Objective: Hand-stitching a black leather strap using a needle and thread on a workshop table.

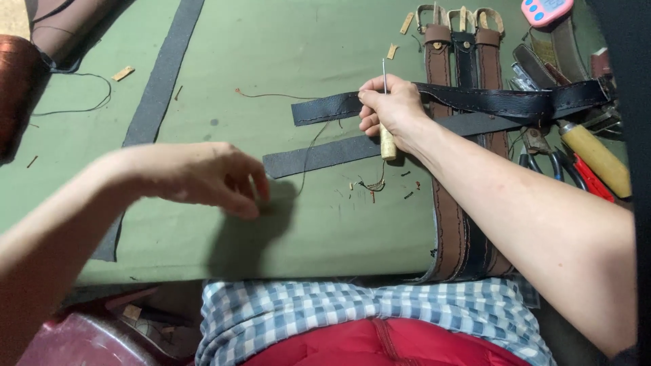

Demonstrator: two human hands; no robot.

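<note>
My right hand (393, 112) grips a stitching awl (386, 139) with a pale wooden handle, its metal needle pointing up past my fingers. The hand also rests on a black leather belt strap (325, 107) that runs across the green table cover. A second dark strip (319, 154) lies just below it. A thin thread (308, 152) trails from the strap down toward my left hand (203, 177), whose fingers are pinched together near the thread's end, hovering above the cloth.
Three belts (451, 224), brown and black, lie lengthwise at the right with buckles at the far end. Pliers, a wooden-handled tool (597, 159) and a pink timer (546, 10) sit at the far right. A long grey strip (159, 81) lies at left.
</note>
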